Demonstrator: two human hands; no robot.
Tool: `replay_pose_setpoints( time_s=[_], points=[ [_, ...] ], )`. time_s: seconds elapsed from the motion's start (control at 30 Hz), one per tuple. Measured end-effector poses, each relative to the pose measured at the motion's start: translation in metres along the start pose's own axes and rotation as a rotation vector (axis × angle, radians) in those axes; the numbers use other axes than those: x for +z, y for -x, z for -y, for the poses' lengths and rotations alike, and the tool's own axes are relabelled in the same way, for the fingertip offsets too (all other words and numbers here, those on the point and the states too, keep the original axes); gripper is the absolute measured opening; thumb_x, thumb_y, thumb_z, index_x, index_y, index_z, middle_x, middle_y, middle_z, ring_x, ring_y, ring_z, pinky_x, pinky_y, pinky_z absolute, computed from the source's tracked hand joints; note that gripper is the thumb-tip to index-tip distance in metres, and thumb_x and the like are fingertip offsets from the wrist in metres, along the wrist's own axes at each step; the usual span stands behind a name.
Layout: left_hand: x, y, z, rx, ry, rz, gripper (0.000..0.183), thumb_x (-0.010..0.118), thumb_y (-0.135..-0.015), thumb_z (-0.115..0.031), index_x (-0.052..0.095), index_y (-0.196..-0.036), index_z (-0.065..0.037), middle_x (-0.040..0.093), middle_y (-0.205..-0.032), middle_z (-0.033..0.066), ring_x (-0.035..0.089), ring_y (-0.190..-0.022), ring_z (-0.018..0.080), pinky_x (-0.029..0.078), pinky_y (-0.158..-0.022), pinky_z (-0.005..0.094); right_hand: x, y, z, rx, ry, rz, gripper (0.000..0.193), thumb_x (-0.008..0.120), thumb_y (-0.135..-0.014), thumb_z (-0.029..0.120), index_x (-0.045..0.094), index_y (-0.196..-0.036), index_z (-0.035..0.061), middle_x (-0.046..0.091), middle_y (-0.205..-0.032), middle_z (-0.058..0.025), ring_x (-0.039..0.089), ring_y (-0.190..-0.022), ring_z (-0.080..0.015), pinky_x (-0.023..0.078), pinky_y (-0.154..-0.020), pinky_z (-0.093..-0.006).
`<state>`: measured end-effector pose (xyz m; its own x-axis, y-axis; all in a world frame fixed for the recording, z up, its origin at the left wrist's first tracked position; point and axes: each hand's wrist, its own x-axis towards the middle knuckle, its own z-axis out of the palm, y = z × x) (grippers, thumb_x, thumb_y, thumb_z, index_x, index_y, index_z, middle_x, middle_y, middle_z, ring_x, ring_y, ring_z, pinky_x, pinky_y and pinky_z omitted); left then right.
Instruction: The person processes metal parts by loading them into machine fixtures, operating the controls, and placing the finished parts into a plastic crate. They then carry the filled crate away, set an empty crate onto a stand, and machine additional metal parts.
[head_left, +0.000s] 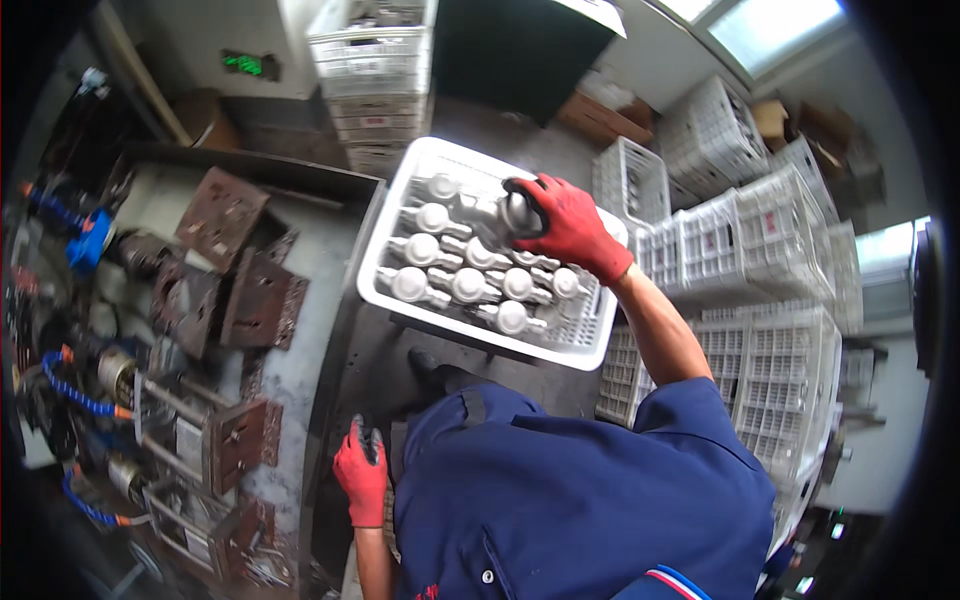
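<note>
A white plastic crate (597, 335) stands in front of me, tilted in the picture. In it lie rows of grey metal castings (468, 284), each with a round domed middle and short pipe-like ends. My right hand (570, 225), in a red glove with black on the fingers, is closed round one metal casting (516, 213) at the far side of the crate. Part of that casting is hidden by the fingers. My left hand (362, 472), gloved alike, is low beside my body near the bench edge, its fingers apart and nothing visible in them.
At left is a metal bench (325, 330) bearing rusty fixtures (225, 220), clamping units (185, 440) and blue hoses (90, 510). Stacked white crates (740, 245) fill the right side. Another crate stack (370, 70) stands ahead, next to a dark cabinet (520, 50).
</note>
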<state>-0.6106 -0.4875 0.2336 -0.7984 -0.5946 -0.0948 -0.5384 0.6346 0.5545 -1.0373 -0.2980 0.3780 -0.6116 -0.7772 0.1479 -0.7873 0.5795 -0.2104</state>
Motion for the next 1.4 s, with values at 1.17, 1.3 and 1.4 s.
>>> replay_pose_setpoints(
  time_s=[1.17, 1.3, 1.4],
  points=[
    [0.07, -0.206, -0.143, 0.492, -0.048, 0.036, 0.046, 0.07, -0.082, -0.01, 0.058, -0.124, 0.006, 0.065, -0.112, 0.0254, 0.063, -0.105, 0.0409, 0.048, -0.095, 0.0433, 0.113, 0.246, -0.085, 0.726, 0.056, -0.328, 0.066, 0.076, -0.075, 0.032, 0.054, -0.134, 0.0104, 0.048, -0.134, -0.0179, 0.045, -0.127, -0.0359, 0.036, -0.103, -0.0493],
    [0.092, -0.306, -0.094, 0.591, -0.146, -0.02, 0.057, 0.071, -0.082, -0.01, 0.05, -0.133, 0.006, 0.058, -0.127, 0.0272, 0.056, -0.117, 0.0427, 0.043, -0.103, 0.0454, 0.143, 0.241, -0.116, 1.152, -0.144, -0.479, 0.083, 0.077, -0.074, 0.037, 0.043, -0.141, 0.0012, 0.047, -0.137, -0.0234, 0.046, -0.127, -0.0411, 0.037, -0.105, -0.0503],
    [0.127, -0.32, -0.133, 0.543, -0.373, 0.037, 0.064, 0.071, -0.085, -0.025, 0.047, -0.134, 0.008, 0.056, -0.127, 0.029, 0.054, -0.117, 0.0443, 0.042, -0.104, 0.0469, 0.199, 0.251, -0.139, 1.226, -0.197, -0.619, 0.091, 0.072, -0.077, 0.04, 0.033, -0.146, -0.0033, 0.05, -0.133, -0.0266, 0.053, -0.12, -0.0405, 0.045, -0.099, -0.0439]
  ],
)
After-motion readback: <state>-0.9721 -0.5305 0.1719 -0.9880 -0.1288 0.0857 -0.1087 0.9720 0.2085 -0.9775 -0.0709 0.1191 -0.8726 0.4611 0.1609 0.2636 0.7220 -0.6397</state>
